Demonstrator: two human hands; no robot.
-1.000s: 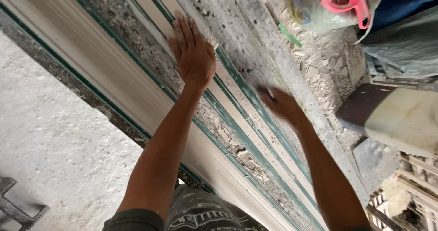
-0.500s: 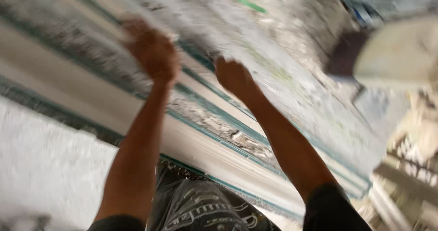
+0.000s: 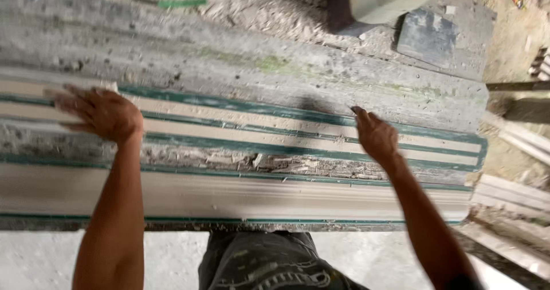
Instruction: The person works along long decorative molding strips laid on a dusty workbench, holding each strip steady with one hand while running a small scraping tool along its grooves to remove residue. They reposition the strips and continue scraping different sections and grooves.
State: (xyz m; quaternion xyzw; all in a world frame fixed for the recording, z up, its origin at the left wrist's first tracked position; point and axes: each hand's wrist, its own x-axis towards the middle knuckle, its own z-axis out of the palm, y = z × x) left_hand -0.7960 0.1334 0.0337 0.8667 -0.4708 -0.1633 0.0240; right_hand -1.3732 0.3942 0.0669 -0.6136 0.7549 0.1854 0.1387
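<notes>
Both hands flat on the long white plaster moulding with green edge strips (image 3: 240, 195), lying across the worktop: left hand (image 3: 103, 113) spread open at nine o'clock, right hand (image 3: 375, 134) open-fingered at three o'clock.

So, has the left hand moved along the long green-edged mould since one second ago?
Cannot tell. The camera swung, so the mould itself shifted in view; the left hand lies flat on its strips, as before.
</notes>
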